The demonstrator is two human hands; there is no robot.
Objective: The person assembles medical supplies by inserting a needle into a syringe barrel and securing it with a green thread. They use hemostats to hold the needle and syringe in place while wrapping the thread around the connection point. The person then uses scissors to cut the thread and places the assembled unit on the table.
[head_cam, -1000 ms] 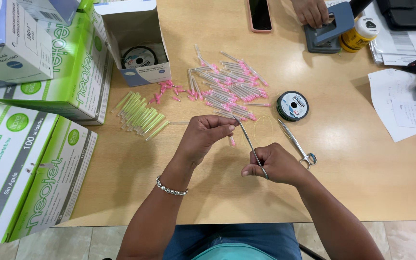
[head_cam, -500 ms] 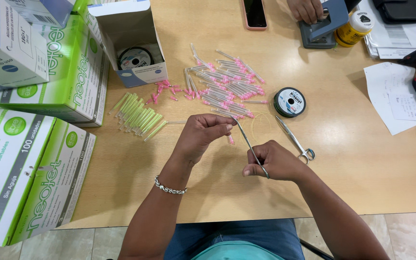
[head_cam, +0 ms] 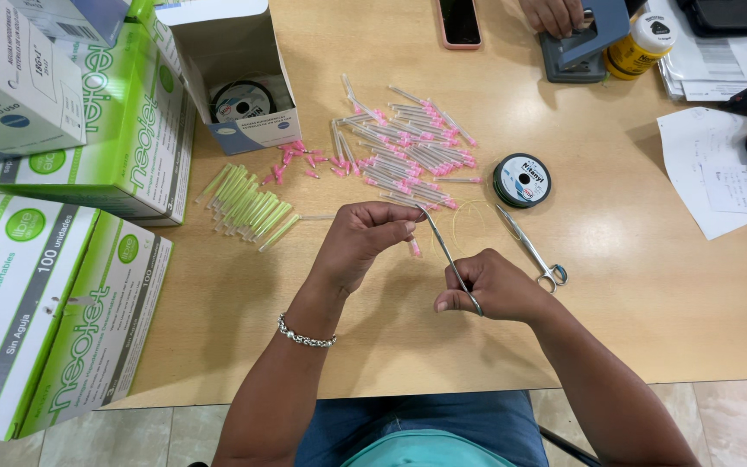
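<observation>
Wooden tabletop (head_cam: 633,285), head view only: your left hand (head_cam: 365,242) pinches a small pink-hubbed needle (head_cam: 413,248) at the fingertips, just above the wood. Your right hand (head_cam: 499,285) is closed round slim metal forceps (head_cam: 447,255), their tips meeting that needle. Spare scissors (head_cam: 533,251) lie beside a thread spool (head_cam: 521,180). Risk: a loose pinch lets the piece drop among the pink-capped pile (head_cam: 412,151); the tips sit close to your fingers.

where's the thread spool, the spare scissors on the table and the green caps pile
thread spool (head_cam: 521,180), head view, centre of its top face
spare scissors (head_cam: 533,249), head view, mid shaft
green caps pile (head_cam: 248,206), head view, middle of pile
</observation>
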